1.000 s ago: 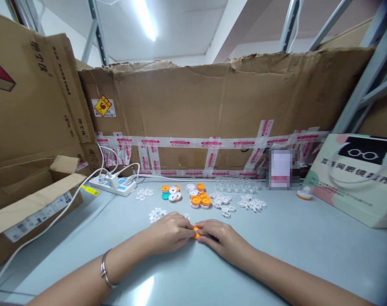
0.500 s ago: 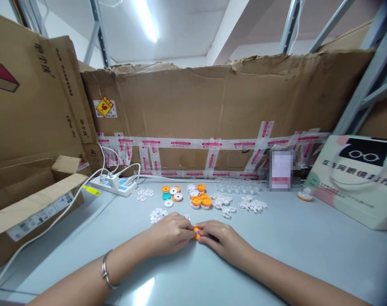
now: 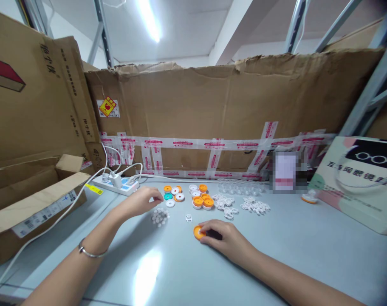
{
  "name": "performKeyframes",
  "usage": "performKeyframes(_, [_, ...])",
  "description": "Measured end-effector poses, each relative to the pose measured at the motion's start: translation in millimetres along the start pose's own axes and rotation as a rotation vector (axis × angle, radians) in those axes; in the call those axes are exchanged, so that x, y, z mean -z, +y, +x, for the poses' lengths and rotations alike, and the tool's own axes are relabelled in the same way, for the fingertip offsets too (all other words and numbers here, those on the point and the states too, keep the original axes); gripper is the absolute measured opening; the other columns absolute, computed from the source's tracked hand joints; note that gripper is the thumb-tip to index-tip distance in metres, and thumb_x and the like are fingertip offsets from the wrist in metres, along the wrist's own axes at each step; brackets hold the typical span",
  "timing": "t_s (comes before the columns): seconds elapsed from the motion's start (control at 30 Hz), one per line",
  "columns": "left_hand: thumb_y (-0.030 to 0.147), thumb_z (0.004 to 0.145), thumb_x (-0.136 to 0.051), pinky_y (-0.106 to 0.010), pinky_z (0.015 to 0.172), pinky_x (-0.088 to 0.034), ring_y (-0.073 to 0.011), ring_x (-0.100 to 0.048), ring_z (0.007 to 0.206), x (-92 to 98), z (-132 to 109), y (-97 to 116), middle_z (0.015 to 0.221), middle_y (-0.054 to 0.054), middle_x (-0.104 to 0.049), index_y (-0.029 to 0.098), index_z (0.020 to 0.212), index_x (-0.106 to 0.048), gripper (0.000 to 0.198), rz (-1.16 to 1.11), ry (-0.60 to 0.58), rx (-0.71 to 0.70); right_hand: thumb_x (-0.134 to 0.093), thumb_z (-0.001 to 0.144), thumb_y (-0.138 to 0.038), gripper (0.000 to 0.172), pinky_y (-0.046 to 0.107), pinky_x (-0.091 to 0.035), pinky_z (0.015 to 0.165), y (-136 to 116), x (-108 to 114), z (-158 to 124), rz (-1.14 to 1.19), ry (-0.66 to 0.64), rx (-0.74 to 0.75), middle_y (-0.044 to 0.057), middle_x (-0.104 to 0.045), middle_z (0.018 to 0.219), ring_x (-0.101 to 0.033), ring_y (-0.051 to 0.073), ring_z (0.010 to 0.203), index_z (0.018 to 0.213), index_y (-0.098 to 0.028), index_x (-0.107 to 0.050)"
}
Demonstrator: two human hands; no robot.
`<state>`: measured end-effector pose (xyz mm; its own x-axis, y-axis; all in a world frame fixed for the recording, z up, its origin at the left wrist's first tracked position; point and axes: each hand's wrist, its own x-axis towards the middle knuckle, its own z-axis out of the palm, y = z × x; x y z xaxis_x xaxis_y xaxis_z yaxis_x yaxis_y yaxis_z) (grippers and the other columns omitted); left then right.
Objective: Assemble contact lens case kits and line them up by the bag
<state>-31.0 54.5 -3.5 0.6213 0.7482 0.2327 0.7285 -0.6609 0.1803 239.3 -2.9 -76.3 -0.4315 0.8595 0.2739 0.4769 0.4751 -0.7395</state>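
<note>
My right hand [image 3: 223, 238] grips an orange round plastic wheel [image 3: 198, 232] by its right side, on the table near the middle. Something small and white shows at the wheel's centre, partly behind my fingers. Away to the left, my left hand [image 3: 145, 199] hovers over the table with curved fingers apart and nothing visible in them. It covers the spot where small white pieces lay. Just below its fingertips lies a pile of small white discs [image 3: 160, 216]. A single white openwork piece [image 3: 188, 218] sits between the discs and the orange wheel.
Orange, white and teal wheels [image 3: 168, 196] lie behind, with more orange wheels [image 3: 198, 201] beside them. White openwork parts [image 3: 255, 205] and clear plastic pieces [image 3: 241, 188] are farther right. A power strip [image 3: 129, 185], an open carton [image 3: 49, 199] and a paper bag [image 3: 359, 182] flank the table [image 3: 180, 272].
My left hand has let go of the orange wheel and moved left and away from me. My right hand stays on the wheel, and more of the wheel now shows.
</note>
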Motion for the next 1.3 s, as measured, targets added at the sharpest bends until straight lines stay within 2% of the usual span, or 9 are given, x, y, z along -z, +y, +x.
performKeyframes(0.1, [0.016, 0.077, -0.053, -0.023, 0.069, -0.043, -0.0169, -0.060, 0.077, -8.8, 1, 4, 0.083, -0.004, -0.067, 0.017, 0.082, -0.067, 0.015, 0.019, -0.151, 0.037, -0.061, 0.073, -0.027, 0.012, 0.033, -0.047, 0.081, -1, 0, 0, -0.024, -0.006, -0.037, 0.006, -0.069, 0.094, -0.063, 0.021, 0.086, 0.083, -0.021, -0.064])
performKeyframes(0.23, [0.015, 0.076, -0.054, -0.023, 0.071, -0.042, -0.0176, -0.060, 0.079, -18.5, 4, 11, 0.086, -0.005, -0.067, 0.018, 0.084, -0.068, 0.017, 0.017, -0.205, 0.038, -0.061, 0.073, -0.026, 0.013, 0.032, -0.047, 0.079, -3, 1, -1, -0.025, -0.008, -0.049, 0.004, -0.069, 0.092, -0.063, 0.020, 0.085, 0.084, -0.021, -0.063])
performKeyframes(0.5, [0.010, 0.073, -0.053, -0.022, 0.067, -0.041, -0.0166, -0.060, 0.072, -20.2, 6, 7, 0.077, -0.004, -0.067, 0.017, 0.074, -0.068, 0.016, 0.022, -0.152, 0.046, -0.060, 0.073, -0.026, 0.014, 0.031, -0.047, 0.078, -3, 3, -2, -0.032, -0.006, -0.042, 0.004, -0.069, 0.092, -0.062, 0.019, 0.084, 0.086, -0.021, -0.063])
performKeyframes(0.63, [0.013, 0.077, -0.050, -0.023, 0.068, -0.041, -0.0155, -0.058, 0.073, -19.6, 6, 25, 0.078, -0.004, -0.065, 0.016, 0.078, -0.066, 0.016, -0.021, -0.055, 0.044, -0.060, 0.074, -0.026, 0.014, 0.030, -0.047, 0.077, -5, 2, -1, -0.034, -0.008, -0.036, 0.004, -0.069, 0.091, -0.062, 0.019, 0.084, 0.086, -0.020, -0.064])
performKeyframes(0.7, [0.016, 0.078, -0.051, -0.022, 0.068, -0.041, -0.0140, -0.058, 0.072, -25.1, 7, 41, 0.075, -0.003, -0.065, 0.016, 0.077, -0.065, 0.014, -0.170, -0.012, 0.013, -0.060, 0.073, -0.025, 0.014, 0.029, -0.047, 0.077, -6, 2, 0, -0.036, -0.010, -0.031, 0.004, -0.069, 0.090, -0.062, 0.019, 0.083, 0.086, -0.020, -0.064])
performKeyframes(0.87, [0.020, 0.076, -0.056, -0.021, 0.065, -0.042, -0.0126, -0.057, 0.070, -53.0, 14, 69, 0.075, -0.002, -0.065, 0.015, 0.077, -0.066, 0.012, -0.441, -0.086, 0.023, -0.061, 0.073, -0.023, 0.015, 0.028, -0.047, 0.075, -7, 1, 1, -0.029, -0.013, -0.007, 0.003, -0.069, 0.087, -0.062, 0.018, 0.082, 0.088, -0.020, -0.064])
performKeyframes(1.03, [0.025, 0.074, -0.056, -0.020, 0.057, -0.040, -0.0122, -0.055, 0.064, -69.8, 18, 69, 0.069, 0.000, -0.064, 0.015, 0.075, -0.066, 0.014, -0.489, -0.168, 0.142, -0.061, 0.074, -0.022, 0.015, 0.027, -0.047, 0.073, -7, 1, 0, -0.015, -0.013, 0.003, 0.002, -0.068, 0.087, -0.062, 0.017, 0.082, 0.088, -0.022, -0.064])
performKeyframes(1.17, [0.025, 0.074, -0.058, -0.020, 0.059, -0.042, -0.0125, -0.055, 0.065, -65.2, 16, 67, 0.073, -0.001, -0.062, 0.015, 0.079, -0.064, 0.013, -0.464, -0.126, 0.130, -0.061, 0.073, -0.021, 0.015, 0.027, -0.046, 0.073, -7, 1, 0, -0.014, -0.013, 0.003, 0.002, -0.068, 0.087, -0.062, 0.017, 0.081, 0.088, -0.021, -0.064])
performKeyframes(1.3, [0.022, 0.079, -0.054, -0.024, 0.069, -0.042, -0.0138, -0.056, 0.074, -51.2, 10, 71, 0.080, -0.002, -0.061, 0.018, 0.084, -0.066, 0.014, -0.322, -0.071, -0.014, -0.061, 0.074, -0.023, 0.016, 0.028, -0.046, 0.075, -6, 2, 0, -0.009, -0.018, -0.003, 0.003, -0.068, 0.088, -0.062, 0.017, 0.082, 0.089, -0.020, -0.064])
